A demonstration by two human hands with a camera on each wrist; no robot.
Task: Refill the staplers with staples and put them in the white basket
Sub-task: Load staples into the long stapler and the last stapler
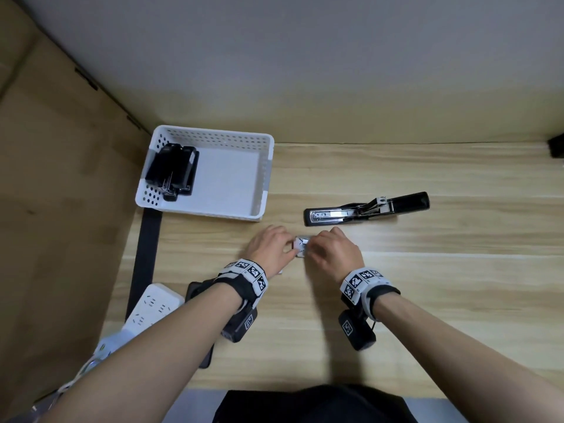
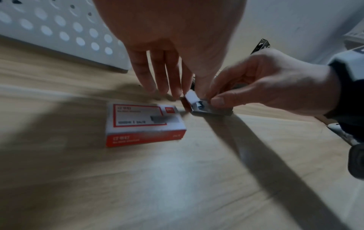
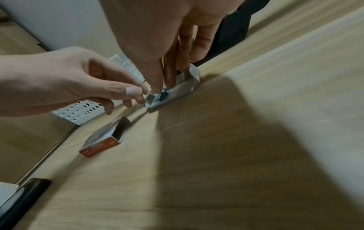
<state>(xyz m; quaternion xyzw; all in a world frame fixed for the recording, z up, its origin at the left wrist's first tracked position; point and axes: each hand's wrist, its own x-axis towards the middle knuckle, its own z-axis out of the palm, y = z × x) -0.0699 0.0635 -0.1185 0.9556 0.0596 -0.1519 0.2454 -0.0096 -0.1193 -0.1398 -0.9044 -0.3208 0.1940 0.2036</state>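
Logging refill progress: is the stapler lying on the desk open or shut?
Open. The stapler lies on the desk with its black top swung back flat and the metal staple channel exposed; whether staples are loaded cannot be told.

It looked like an office desk nook: a pale wood counter [image 1: 427, 270] against a plain wall, staplers, and a white power strip [image 1: 152, 306] at lower left.

A pale wooden table [image 1: 427, 270] is filling the lower half of the head view, meeting a plain grey-white wall [image 1: 305, 56] toward 12 o'clock. A brown panel [image 1: 61, 193], possibly cardboard, is standing along the side at 9 o'clock. Light is casting soft shadows across the wood grain.
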